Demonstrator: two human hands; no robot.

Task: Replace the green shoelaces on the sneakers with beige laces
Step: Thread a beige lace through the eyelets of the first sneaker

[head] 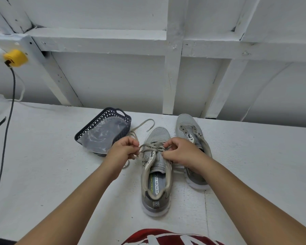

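Two grey sneakers stand side by side on the white table. The left sneaker (156, 175) points away from me and carries a beige lace (153, 145) crossed through its eyelets. My left hand (123, 149) grips a bunch of that lace at the shoe's left side; its loose end (145, 123) trails toward the basket. My right hand (180, 150) pinches the lace over the shoe's upper eyelets. The right sneaker (191, 129) lies behind my right hand and shows bare eyelets with no lace.
A dark plastic basket (99, 121) with a clear plastic bag (104, 135) inside stands left of the shoes. A black cable (7, 124) hangs from a yellow plug (16, 58) at the far left. A white framed wall rises behind the table.
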